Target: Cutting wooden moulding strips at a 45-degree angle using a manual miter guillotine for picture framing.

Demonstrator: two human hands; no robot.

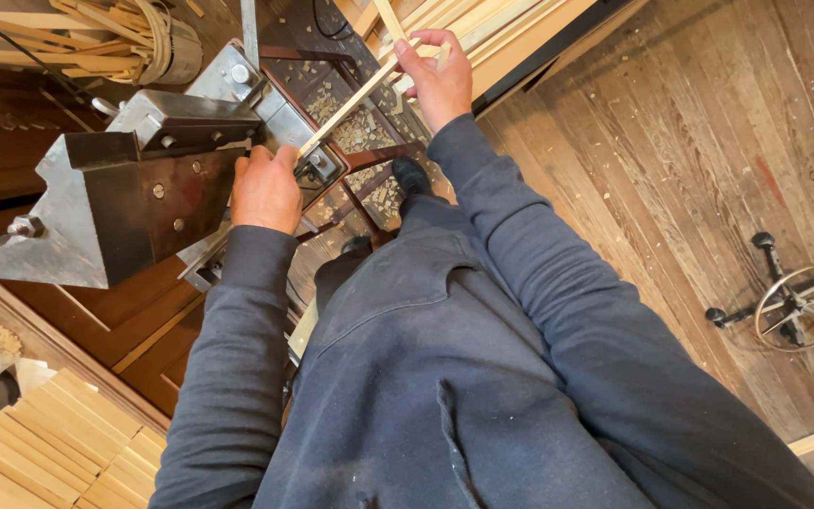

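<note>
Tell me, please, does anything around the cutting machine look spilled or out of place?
Yes: small wood offcuts lie scattered over the floor and the frame under the cutting machine, like loose litter. Otherwise the right hand holds a thin wood strip slanting into the machine, the left hand rests beside it, and the wood blocks sit neatly stacked.

1. We see both arms in dark blue sleeves reaching forward and away from the body.
2. The left hand (266,188) lies knuckles up, fingers curled downward and closed, the wrist straight out of its cuff.
3. The right hand (437,77) is stretched farther out and higher, thumb and fingers pinched together.
4. The right arm is nearly straight; the left bends slightly at the elbow.
</note>
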